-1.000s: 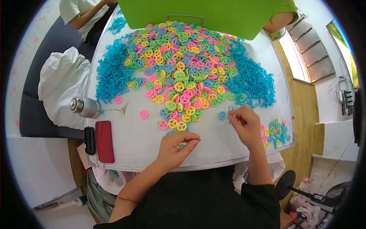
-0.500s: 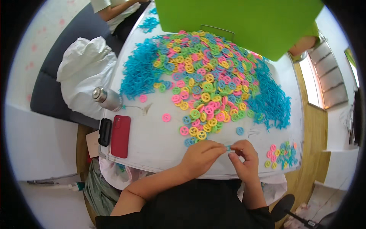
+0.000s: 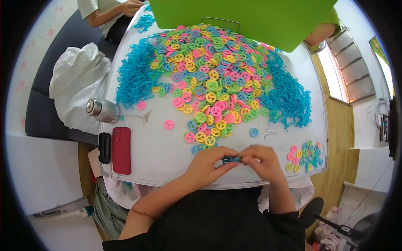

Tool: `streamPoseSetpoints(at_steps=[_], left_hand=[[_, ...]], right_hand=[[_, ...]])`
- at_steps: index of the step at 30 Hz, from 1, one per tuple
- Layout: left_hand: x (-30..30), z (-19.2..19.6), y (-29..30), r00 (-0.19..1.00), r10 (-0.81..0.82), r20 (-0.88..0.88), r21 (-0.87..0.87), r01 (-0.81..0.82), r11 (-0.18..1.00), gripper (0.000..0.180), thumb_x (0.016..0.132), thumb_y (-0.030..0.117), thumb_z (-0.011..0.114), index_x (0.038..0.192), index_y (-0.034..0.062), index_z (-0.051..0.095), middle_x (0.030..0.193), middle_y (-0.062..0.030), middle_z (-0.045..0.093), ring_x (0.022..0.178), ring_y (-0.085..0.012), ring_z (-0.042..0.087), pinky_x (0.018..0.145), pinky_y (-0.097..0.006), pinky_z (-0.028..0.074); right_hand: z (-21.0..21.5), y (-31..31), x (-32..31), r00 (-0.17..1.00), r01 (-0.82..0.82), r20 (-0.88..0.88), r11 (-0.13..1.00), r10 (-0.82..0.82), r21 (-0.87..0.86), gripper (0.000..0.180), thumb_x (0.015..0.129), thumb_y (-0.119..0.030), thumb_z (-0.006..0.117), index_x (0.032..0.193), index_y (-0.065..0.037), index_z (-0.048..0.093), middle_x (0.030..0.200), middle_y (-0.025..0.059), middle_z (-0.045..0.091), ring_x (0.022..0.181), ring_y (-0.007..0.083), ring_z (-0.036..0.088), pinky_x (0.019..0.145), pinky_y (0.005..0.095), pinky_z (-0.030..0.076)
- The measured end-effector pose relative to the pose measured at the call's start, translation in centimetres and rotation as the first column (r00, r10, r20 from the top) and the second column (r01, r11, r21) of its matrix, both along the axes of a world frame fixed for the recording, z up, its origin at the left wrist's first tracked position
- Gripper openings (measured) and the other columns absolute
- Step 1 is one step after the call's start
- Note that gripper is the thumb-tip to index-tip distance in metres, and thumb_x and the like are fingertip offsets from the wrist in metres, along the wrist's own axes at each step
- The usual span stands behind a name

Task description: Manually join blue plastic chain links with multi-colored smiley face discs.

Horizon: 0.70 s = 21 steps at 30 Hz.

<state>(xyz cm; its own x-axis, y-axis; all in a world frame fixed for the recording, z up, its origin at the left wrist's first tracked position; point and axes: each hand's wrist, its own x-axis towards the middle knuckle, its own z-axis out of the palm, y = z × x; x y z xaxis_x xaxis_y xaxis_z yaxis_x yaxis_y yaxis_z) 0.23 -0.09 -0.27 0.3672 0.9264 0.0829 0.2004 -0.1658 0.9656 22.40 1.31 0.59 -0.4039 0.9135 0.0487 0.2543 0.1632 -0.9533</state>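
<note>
Right hand (image 3: 263, 163) has joined left (image 3: 205, 166) at blue piece (image 3: 230, 159); flask (image 3: 109, 112) capped.

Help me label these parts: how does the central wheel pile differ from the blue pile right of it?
Colour: the wheel pile mixes pink, yellow, green and blue; the blue pile is almost all one colour.
Shape: the wheel pile has round, spoked pieces; the blue pile has thin, angular ones.
Both lie loose on the white table.

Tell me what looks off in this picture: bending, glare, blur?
Head view: corners go black and the near edge of the table bows; head view: the bright opening at right looks washed out; head view: the right hand seems slightly blurred, the blue piece hard to make out.
</note>
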Motion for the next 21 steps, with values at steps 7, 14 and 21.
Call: streamPoseSetpoints(at_steps=[7,14,21], left_hand=[[0.7,-0.8,0.3,0.998,0.047,-0.042,0.234,-0.035,0.972,0.02,0.081,0.005,0.076,0.101,0.0074,0.07,0.104,-0.0081,0.072,0.086,-0.0227,0.069,0.073,-0.031,0.053],[0.1,-0.9,0.3,0.996,0.087,0.013,0.121,-0.088,0.989,0.019,0.082,0.004,0.076,0.099,0.0067,0.071,0.107,-0.0089,0.072,0.092,-0.0243,0.069,0.079,-0.033,0.053],[0.9,-1.1,1.0,0.981,0.152,0.118,0.12,-0.166,0.979,0.022,0.082,0.0,0.075,0.104,0.0042,0.073,0.11,-0.0117,0.072,0.099,-0.0228,0.069,0.085,-0.033,0.053]], right_hand=[[-3.7,7.4,1.4,0.721,0.258,0.484,0.84,-0.496,0.477,0.024,0.085,-0.007,0.071,0.109,-0.005,0.069,0.091,0.0113,0.063,0.078,0.0266,0.063,0.067,0.0373,0.051],[-5.0,6.0,2.4,0.718,0.193,0.531,0.862,-0.45,0.468,0.031,0.084,-0.005,0.071,0.115,-0.006,0.067,0.094,0.0111,0.063,0.08,0.0263,0.065,0.07,0.0362,0.052],[-0.5,1.6,2.0,0.896,0.353,-0.191,0.904,-0.401,-0.241,0.024,0.091,0.002,0.064,0.115,0.005,0.064,0.09,0.0093,0.07,0.078,0.0163,0.068,0.072,0.0286,0.057]])
